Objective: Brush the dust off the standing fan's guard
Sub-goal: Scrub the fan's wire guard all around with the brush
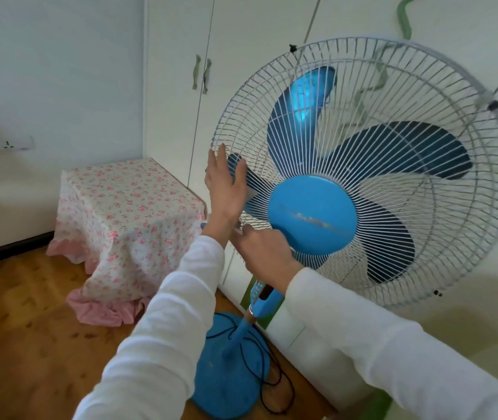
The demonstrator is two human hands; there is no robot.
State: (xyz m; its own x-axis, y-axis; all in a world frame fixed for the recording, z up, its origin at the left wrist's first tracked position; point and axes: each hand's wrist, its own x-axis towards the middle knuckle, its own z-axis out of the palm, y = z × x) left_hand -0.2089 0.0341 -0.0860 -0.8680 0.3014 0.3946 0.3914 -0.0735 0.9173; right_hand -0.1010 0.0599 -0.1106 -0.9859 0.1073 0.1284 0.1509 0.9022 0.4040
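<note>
Wardrobe: white doors (175, 116) fill the far wall behind the fan.
Guard: the round white wire guard (441, 95) stands at right, tilted up, with blue blades (299, 95) inside.
Covered table: a floral cloth (126, 213) drapes it at far left, reaching the wooden floor.
Base: the blue disc (226, 380) sits near, low centre, with a black cord (272, 386) looped on it.
Hub: the blue cap (311, 213) marks the guard's centre.
Left hand: the left hand (226, 186) is flat, fingers straight and spread, against the guard's left edge.
Right hand: the right hand (266, 253) is at the guard's lower left, fingers curled away from view; I cannot tell what it pinches.
</note>
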